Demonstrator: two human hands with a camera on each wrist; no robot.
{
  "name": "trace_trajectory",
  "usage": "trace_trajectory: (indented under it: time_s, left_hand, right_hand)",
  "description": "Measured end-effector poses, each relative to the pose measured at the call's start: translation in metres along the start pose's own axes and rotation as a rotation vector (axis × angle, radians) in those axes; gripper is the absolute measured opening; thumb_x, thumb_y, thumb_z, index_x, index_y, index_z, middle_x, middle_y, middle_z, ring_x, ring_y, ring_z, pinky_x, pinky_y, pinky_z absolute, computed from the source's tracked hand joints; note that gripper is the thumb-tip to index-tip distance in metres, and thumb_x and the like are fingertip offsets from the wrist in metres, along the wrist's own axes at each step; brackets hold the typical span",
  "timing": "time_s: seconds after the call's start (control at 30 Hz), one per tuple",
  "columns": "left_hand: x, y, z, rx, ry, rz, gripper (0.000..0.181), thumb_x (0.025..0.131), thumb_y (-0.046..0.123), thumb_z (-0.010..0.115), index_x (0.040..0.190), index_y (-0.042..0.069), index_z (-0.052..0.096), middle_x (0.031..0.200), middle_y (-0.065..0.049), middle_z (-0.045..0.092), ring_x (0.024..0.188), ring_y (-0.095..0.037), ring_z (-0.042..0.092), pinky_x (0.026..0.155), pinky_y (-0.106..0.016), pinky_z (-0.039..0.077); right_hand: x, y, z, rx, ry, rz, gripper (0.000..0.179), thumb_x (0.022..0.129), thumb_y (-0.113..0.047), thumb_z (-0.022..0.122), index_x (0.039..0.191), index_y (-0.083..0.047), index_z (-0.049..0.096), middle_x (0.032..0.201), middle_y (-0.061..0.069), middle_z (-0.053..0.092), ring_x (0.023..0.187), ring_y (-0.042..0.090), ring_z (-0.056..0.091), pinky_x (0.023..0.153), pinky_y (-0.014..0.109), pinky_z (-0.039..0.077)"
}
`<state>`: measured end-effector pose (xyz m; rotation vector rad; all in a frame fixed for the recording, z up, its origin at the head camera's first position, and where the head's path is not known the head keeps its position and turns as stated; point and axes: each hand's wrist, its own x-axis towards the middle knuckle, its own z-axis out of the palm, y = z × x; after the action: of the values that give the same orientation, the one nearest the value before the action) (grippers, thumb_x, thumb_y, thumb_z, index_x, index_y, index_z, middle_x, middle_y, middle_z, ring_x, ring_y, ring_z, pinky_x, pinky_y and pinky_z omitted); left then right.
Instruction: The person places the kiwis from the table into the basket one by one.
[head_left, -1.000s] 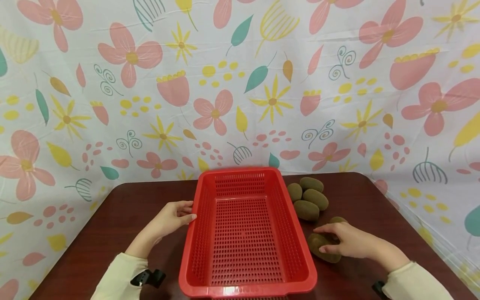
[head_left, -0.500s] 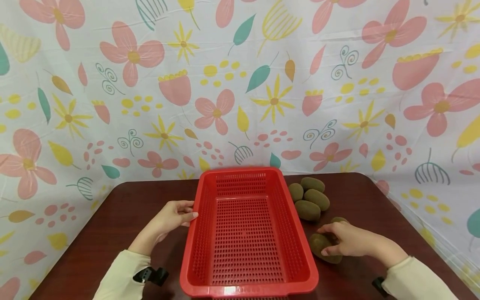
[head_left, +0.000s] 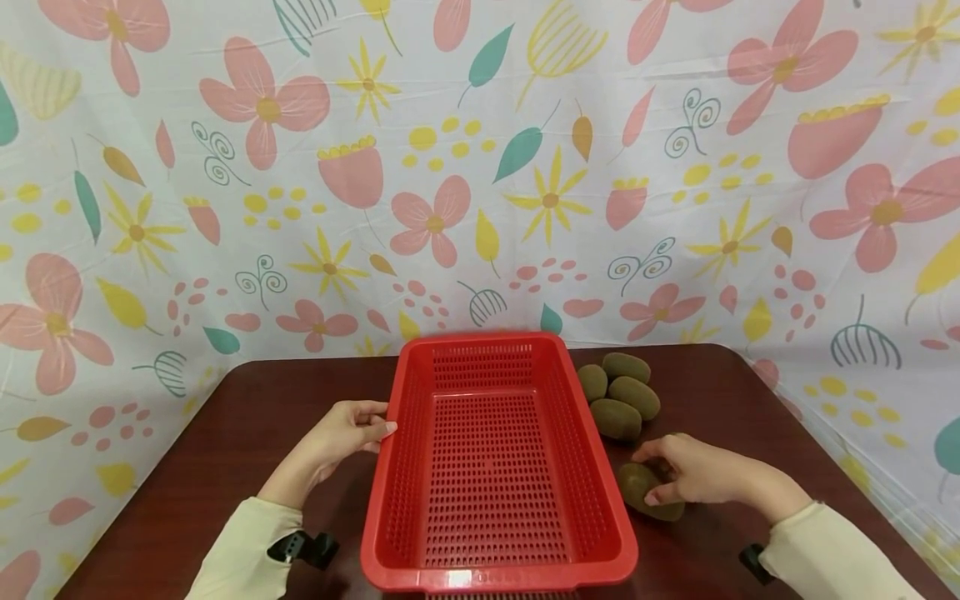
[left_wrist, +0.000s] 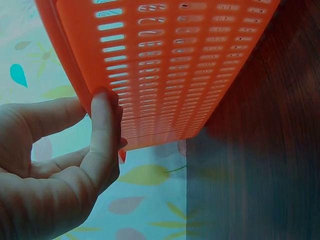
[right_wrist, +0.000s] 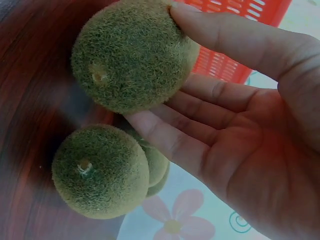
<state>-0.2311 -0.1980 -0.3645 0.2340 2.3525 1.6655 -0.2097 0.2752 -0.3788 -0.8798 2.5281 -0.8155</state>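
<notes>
A red perforated plastic basket (head_left: 498,578) stands in the middle of the dark wooden table. My left hand (head_left: 341,435) holds its left rim, thumb on one side and fingers curled at the other; the left wrist view shows the fingertips against the slotted wall (left_wrist: 165,65). To the basket's right, my right hand (head_left: 701,468) grips a fuzzy brown kiwi (head_left: 639,485) between thumb and fingers. Seen from the right wrist, this kiwi (right_wrist: 132,55) sits between the thumb and the fingertips. Another kiwi (right_wrist: 97,172) lies close beside the fingers, mostly hidden behind the hand in the head view.
Several more kiwis (head_left: 633,397) lie clustered along the basket's far right side. A floral curtain (head_left: 480,167) hangs right behind the table (head_left: 225,467). The basket's perforated floor (head_left: 487,475) shows with nothing on it.
My right hand has shifted slightly away from me, its fingers closing further around the kiwi and covering more of the one behind. My left hand keeps its hold on the basket's rim.
</notes>
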Motion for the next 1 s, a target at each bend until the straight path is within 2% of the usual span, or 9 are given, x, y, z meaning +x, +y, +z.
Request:
trace_trajectory:
  time_s: [0.2,0.53,0.67,0.83,1.0]
  left_hand:
    - [-0.001,0.001,-0.001,-0.014,0.005,-0.003,0.051,0.095,0.010,0.060,0.135,-0.014,0.042,0.105,-0.019,0.064,0.084,-0.024,0.067,0.079,-0.041,0.056]
    - [-0.001,-0.001,0.000,-0.044,0.013,-0.024,0.052,0.094,0.011,0.062,0.137,-0.012,0.043,0.103,-0.018,0.065,0.080,-0.024,0.068,0.078,-0.041,0.057]
    - [-0.001,0.000,0.001,-0.042,0.006,-0.009,0.052,0.094,0.011,0.061,0.137,-0.013,0.043,0.102,-0.018,0.065,0.080,-0.025,0.068,0.077,-0.041,0.057]
    - [-0.001,0.001,0.000,-0.043,0.006,-0.012,0.051,0.094,0.010,0.061,0.137,-0.013,0.043,0.101,-0.017,0.065,0.079,-0.023,0.068,0.076,-0.040,0.057]
    - [-0.001,0.000,0.001,-0.052,0.009,-0.008,0.051,0.094,0.009,0.061,0.136,-0.014,0.043,0.099,-0.017,0.065,0.079,-0.023,0.068,0.075,-0.039,0.057]
  right_hand:
    - [0.001,-0.002,-0.006,-0.013,0.033,-0.026,0.044,0.081,-0.022,0.077,0.113,0.005,0.063,0.060,-0.011,0.041,0.052,-0.001,0.035,0.050,0.018,0.035]
    - [-0.001,-0.011,-0.024,-0.063,0.077,-0.015,0.049,0.082,-0.026,0.077,0.115,0.007,0.061,0.055,-0.011,0.039,0.048,-0.001,0.033,0.049,0.019,0.034]
    - [-0.001,-0.016,-0.034,-0.104,0.119,-0.006,0.049,0.082,-0.026,0.077,0.115,0.007,0.061,0.058,-0.009,0.042,0.048,0.000,0.034,0.049,0.020,0.036]
    - [0.000,-0.024,-0.050,-0.178,0.191,-0.005,0.049,0.081,-0.025,0.078,0.115,0.007,0.061,0.073,-0.006,0.055,0.050,0.002,0.039,0.051,0.021,0.040]
    - [0.005,-0.034,-0.065,-0.237,0.256,-0.005,0.048,0.082,-0.025,0.077,0.114,0.007,0.061,0.080,-0.005,0.061,0.053,0.002,0.044,0.053,0.022,0.043]
